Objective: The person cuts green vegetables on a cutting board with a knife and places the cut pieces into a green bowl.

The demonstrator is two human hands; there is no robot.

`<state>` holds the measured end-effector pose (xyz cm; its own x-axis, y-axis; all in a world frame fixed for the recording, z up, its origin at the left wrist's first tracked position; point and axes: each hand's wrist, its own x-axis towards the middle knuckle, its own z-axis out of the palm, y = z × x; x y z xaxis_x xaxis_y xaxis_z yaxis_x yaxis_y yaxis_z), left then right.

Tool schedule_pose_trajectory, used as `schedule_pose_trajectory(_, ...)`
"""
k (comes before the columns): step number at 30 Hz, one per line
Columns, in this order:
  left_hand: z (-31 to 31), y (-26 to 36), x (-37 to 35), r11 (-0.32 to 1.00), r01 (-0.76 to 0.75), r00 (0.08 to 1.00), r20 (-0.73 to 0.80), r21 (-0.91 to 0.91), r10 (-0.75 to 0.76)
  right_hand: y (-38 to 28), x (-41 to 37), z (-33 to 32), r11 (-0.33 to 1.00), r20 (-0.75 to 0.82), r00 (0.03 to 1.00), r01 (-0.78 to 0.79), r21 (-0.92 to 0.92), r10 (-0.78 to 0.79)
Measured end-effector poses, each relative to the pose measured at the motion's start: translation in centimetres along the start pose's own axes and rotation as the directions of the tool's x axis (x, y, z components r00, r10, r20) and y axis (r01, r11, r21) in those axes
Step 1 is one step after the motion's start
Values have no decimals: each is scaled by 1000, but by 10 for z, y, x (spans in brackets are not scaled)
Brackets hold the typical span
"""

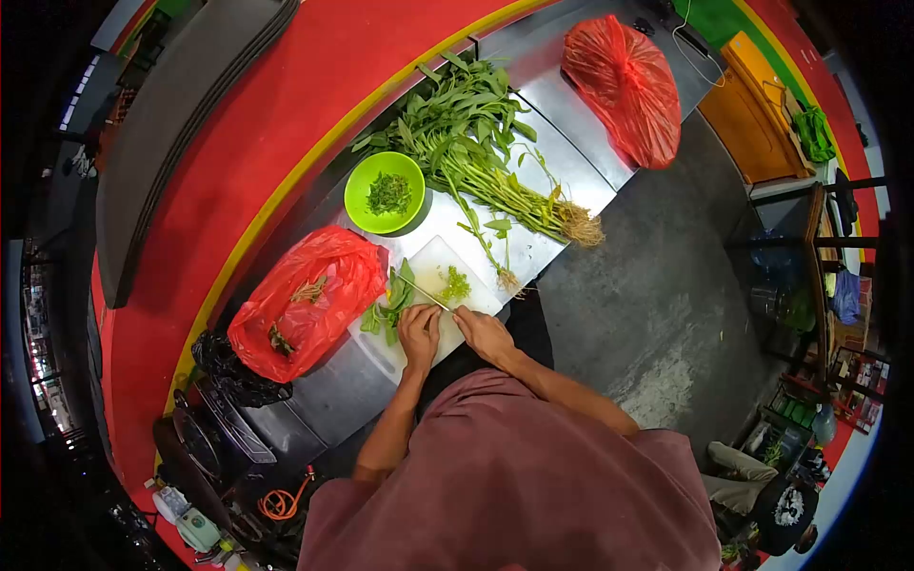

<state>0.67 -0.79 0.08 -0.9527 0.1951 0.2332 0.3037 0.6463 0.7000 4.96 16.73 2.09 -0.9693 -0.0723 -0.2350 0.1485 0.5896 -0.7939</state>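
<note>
Both of the person's bare hands are working close together over the near part of a white cutting board [436, 255]. The right hand [486, 335] is closing its fingers around the handle end of a thin knife [425, 293], whose blade is pointing to the far left across the board. The left hand [419, 335] is resting just beside it with its fingers curled inward (whether it is gripping a stem, I cannot tell). Loose leafy sprigs [378, 315] are lying just left of the left hand, along the board's left side. A small heap of chopped green pieces [455, 283] is sitting on the board, to the right of the blade and beyond the right hand.

Beyond the board, a lime-green bowl [356, 197] is standing on the metal table [578, 178], holding a mound of finely cut greens [389, 194]. To the right of the bowl, a large bundle of long-stemmed leafy greens [476, 143] is stretching across the table, its leaves lying at the far left and its pale brown roots [583, 226] reaching the right edge. One thinner stalk is lying apart from the main stems, its roots ending near the board.

On the left, an open red plastic bag [328, 255] is holding some plant scraps [308, 289], and a black plastic bag [228, 376] is lying against its near left side. At the far right, another red plastic bag [624, 90] is bulging on the tabletop.
</note>
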Motion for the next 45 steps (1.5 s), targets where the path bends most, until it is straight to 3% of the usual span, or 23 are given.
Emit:
schedule_pose_trajectory(6, 1, 1, -1, 998, -15, 1000, 2, 61, 15, -4, 5, 0, 1000, 11, 1000, -8, 2, 8)
schedule_pose_trajectory(11, 2, -5, -1, 1000, -11, 1000, 12, -9, 11, 0, -5, -2, 999, 13, 1000, -16, 30, 16)
schedule_pose_trajectory(15, 1, -3, -1, 999, -19, 1000, 24, 29, 18, 1, -1, 0, 999, -36, 998, 46, -11, -46)
schedule_pose_trajectory(20, 1, 1, -2, 1000, -23, 1000, 6, 5, 23, -5, 4, -2, 998, 32, 999, -29, -48, 30)
schedule_pose_trajectory(25, -3, -1, 1, 997, -75, 997, 27, 36, 74, 2, -2, 1, 999, -24, 1000, 20, 31, -19)
schedule_pose_trajectory(28, -3, 1, -1, 1000, -8, 999, 53, 7, 7, 7, -6, 2, 1000, 0, 1000, -27, -2, 27)
schedule_pose_trajectory(31, -3, 2, 0, 1000, -24, 999, 33, 16, 24, 9, -3, 6, 999, -26, 999, 31, -17, -31)
schedule_pose_trajectory(45, 0, 1, 0, 999, -32, 999, 3, 1, 32, -3, 0, -2, 999, -4, 1000, -20, 33, 20)
